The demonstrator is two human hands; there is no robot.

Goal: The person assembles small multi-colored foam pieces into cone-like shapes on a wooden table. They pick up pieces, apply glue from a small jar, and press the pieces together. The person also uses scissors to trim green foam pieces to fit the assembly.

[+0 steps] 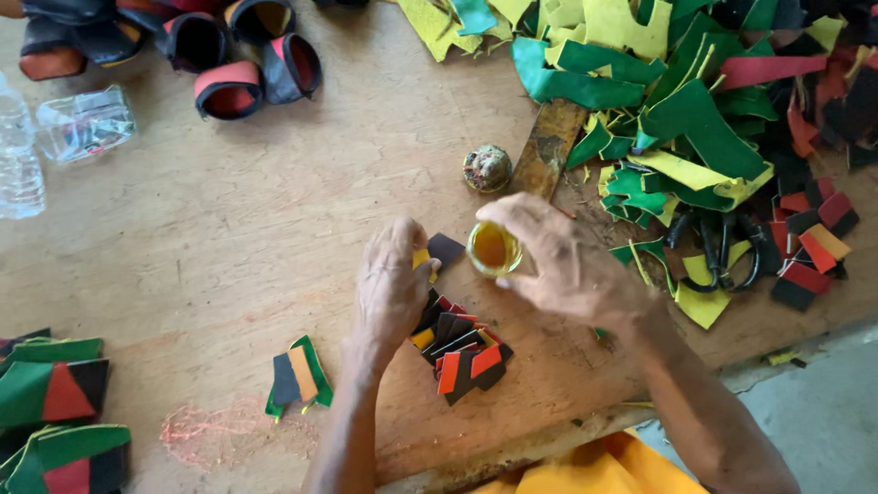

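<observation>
- Glue pot (494, 248) sits pinched in my right hand (569, 267), fingertips wrapped round its rim, held just above the tabletop (302, 192) near the front edge. It's small, round and open-topped with amber stuff inside, so I'd guess it's light but sloshy. Best kept level and gripped by the sides, never tipped.
- Left hand (393, 285) is curled over, pinching a little yellow leather piece (421, 260) next to a dark piece (446, 248). Those cut bits look thin, floppy and weightless, easiest taken by an edge.
- Right under my wrists is a stack of red, black and orange pieces (462, 352), probably easy to scatter with a careless sleeve.
- Scrap heap (677, 110) of green and yellow offcuts crowds the right side, with black-handled scissors (718, 256) half buried in it, so not much room over there.
- Open wood lies to the left and middle; the plastic bottles (55, 137) are well apart.
- Tabletop edge is close to my body, so nothing should slide toward me.
</observation>
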